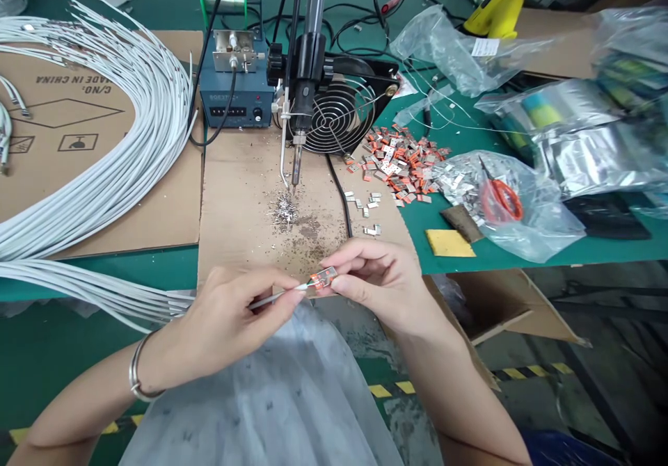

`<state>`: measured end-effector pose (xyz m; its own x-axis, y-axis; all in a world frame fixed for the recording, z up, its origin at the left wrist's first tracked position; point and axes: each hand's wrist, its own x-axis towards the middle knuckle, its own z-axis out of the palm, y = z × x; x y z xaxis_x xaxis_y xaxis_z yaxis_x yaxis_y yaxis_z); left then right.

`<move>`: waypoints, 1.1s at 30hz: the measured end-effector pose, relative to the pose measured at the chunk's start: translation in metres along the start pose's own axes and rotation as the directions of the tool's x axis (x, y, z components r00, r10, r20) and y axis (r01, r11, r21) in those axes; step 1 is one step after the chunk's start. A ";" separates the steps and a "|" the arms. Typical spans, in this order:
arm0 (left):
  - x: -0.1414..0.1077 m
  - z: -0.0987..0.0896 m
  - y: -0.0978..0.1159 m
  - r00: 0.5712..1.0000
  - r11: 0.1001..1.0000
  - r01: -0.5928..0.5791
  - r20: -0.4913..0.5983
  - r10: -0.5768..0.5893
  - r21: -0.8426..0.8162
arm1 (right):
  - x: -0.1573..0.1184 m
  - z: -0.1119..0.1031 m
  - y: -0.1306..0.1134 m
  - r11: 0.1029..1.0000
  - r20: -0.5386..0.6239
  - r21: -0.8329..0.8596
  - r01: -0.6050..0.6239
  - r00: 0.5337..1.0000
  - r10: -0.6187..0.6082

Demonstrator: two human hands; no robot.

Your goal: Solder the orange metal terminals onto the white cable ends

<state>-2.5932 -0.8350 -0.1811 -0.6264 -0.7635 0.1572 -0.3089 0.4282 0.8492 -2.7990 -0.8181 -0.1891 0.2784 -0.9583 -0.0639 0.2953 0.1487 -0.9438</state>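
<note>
Just past the front edge of the cardboard, my left hand pinches a white cable near its end. Thin coloured wires at that end meet a small orange and silver connector. My right hand grips this connector between thumb and fingers. Beyond the hands, a soldering iron points down over a small heap of solder bits. To its right lie a pile of orange and silver connectors and several loose metal pieces.
Bundled white cables cover the left side. Behind the iron stand a blue soldering unit and a black fan. At right are red scissors on a plastic bag, a yellow sponge and silver bags.
</note>
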 end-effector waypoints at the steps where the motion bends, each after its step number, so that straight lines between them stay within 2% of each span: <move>1: 0.000 0.000 0.000 1.000 1.000 0.002 0.001 -0.002 0.002 | 0.000 0.000 0.000 1.000 0.000 0.000 -0.002 1.000 0.002; 17: 0.006 -0.002 -0.003 1.000 1.000 -0.012 -0.003 0.012 0.025 | 0.002 -0.003 0.000 0.998 -0.037 -0.062 -0.012 0.999 0.009; 22: 0.028 -0.021 -0.004 0.986 0.963 0.060 0.134 -0.098 0.263 | 0.021 -0.007 -0.005 0.977 -0.078 -0.192 -0.089 0.994 0.076; 25: 0.049 -0.034 -0.010 0.980 0.939 0.091 0.136 -0.143 0.333 | 0.042 -0.012 -0.006 0.963 -0.074 -0.237 -0.131 0.990 0.116; 29: 0.072 -0.042 -0.025 0.978 0.953 0.133 0.122 -0.171 0.272 | 0.066 -0.017 -0.004 0.954 -0.140 -0.263 -0.144 0.984 0.110; 33: 0.082 -0.041 -0.033 0.983 0.975 0.147 0.084 -0.163 0.166 | 0.074 -0.020 -0.001 0.965 -0.181 -0.231 -0.120 0.980 0.078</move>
<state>-2.6047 -0.9317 -0.1759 -0.6258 -0.7796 -0.0259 -0.5123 0.3857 0.7673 -2.7966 -0.8944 -0.1988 0.1304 -0.9721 -0.1952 0.0404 0.2019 -0.9786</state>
